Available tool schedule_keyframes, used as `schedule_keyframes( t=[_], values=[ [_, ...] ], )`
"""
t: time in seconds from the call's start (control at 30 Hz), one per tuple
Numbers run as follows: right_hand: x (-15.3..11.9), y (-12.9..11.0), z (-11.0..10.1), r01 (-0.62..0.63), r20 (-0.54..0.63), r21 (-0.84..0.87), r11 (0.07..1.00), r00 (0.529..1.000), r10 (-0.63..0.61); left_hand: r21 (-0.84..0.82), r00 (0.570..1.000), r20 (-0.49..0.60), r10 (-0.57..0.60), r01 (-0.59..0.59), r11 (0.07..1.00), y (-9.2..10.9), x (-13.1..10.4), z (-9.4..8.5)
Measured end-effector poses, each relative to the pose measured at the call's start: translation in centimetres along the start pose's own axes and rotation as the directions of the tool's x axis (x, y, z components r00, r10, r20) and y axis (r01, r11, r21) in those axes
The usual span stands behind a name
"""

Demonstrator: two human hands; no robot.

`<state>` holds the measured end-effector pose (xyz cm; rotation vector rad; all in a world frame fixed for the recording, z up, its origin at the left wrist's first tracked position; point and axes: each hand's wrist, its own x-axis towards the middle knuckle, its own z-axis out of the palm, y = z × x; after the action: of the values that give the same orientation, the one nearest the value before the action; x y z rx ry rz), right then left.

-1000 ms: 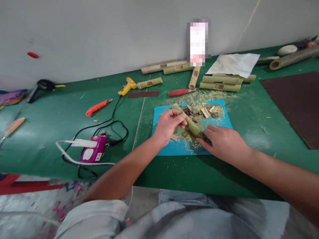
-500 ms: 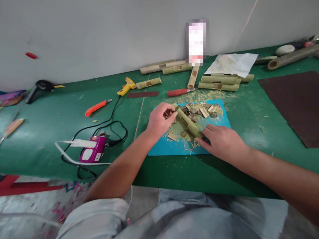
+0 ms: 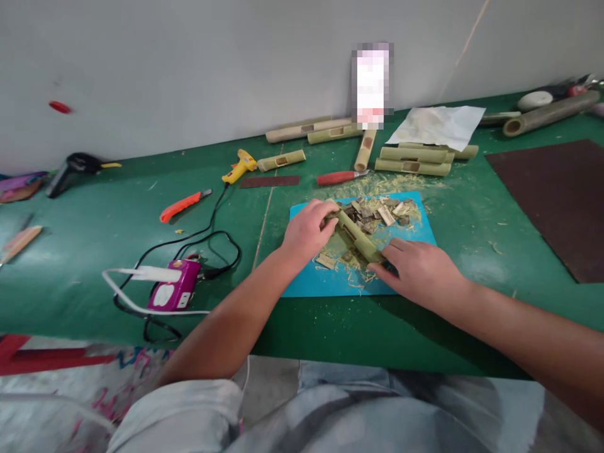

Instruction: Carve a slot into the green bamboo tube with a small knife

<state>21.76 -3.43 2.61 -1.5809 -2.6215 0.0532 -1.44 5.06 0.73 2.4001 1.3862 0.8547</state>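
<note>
— Currently, where is the tube (image 3: 362,241) held?
— Over the mat (image 3: 302,283), its ends grasped by the left hand (image 3: 309,228) and right hand (image 3: 419,264).
— Progress?
— An opening (image 3: 350,232) is cut; what remains cannot be judged.

Single head-worn camera looked forward and down across green table (image 3: 321,330); left hand (image 3: 309,229) and right hand (image 3: 422,267) sat near, around mid-view; grey wall (image 3: 189,69) filled top.

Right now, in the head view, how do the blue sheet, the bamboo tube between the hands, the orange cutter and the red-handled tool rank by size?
1. Blue sheet
2. Bamboo tube, though partly covered
3. Orange cutter and red-handled tool: too alike here to rank
</note>
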Motion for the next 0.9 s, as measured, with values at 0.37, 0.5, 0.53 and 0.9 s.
schedule_keyframes(
  t=[0.37, 0.5, 0.53, 0.9],
  values=[
    [0.0, 0.0, -0.1, -0.001, 0.016, 0.009, 1.000, 1.000, 0.001, -0.019, 0.997, 0.005, 0.080, -0.080, 0.997, -0.9, 0.1, 0.0],
    [0.0, 0.1, 0.0, 0.004, -0.006, 0.016, 1.000, 1.000, -0.004, -0.027, 0.991, -0.046, 0.125, -0.127, 0.992, -0.9, 0.3, 0.4],
    [0.0, 0.1, 0.0, 0.006, -0.010, 0.017, 1.000, 1.000, -0.006, -0.024, 0.991, -0.042, 0.127, -0.128, 0.991, -0.8, 0.3, 0.5],
    [-0.1, 0.2, 0.5, 0.014, -0.039, 0.027, 1.000, 0.999, -0.013, 0.057, 0.975, -0.081, 0.205, -0.201, 0.978, -1.6, 0.5, 0.8]
  ],
)
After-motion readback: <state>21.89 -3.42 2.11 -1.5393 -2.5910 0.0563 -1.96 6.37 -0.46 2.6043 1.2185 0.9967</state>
